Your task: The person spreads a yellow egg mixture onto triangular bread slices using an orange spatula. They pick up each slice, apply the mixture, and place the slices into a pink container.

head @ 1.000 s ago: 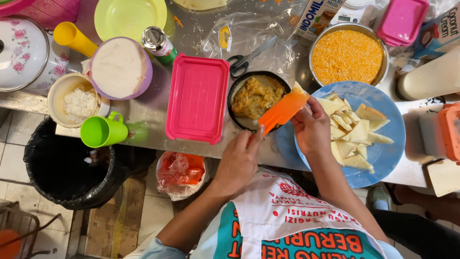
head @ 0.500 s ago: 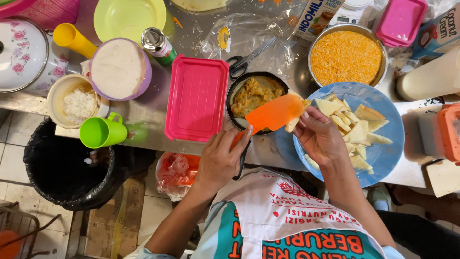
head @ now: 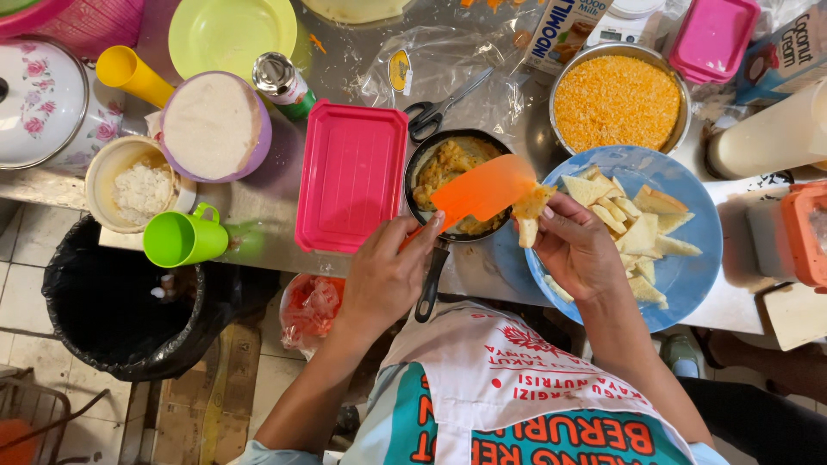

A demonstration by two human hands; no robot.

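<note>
My left hand (head: 383, 277) grips an orange spatula (head: 482, 189), its blade held over a small black pan (head: 431, 284) of yellow filling (head: 448, 164). My right hand (head: 579, 251) pinches a folded piece of white bread (head: 530, 211) just right of the blade's tip, at the pan's right rim. Below that hand is a blue plate (head: 693, 267) with several cut bread triangles (head: 642, 228). The pan's handle points toward my body.
A pink tray (head: 351, 176) lies left of the pan, with scissors (head: 435, 110) behind it. A metal bowl of orange crumbs (head: 618, 102) stands at the back right. On the left are a green cup (head: 181, 238), a purple bowl of flour (head: 214, 127) and a black bin (head: 121, 310).
My left hand drew back to the left, and the spatula blade turned flatter over the pan. My right hand lifted off the plate's bread and came left, now holding a piece at the pan's rim.
</note>
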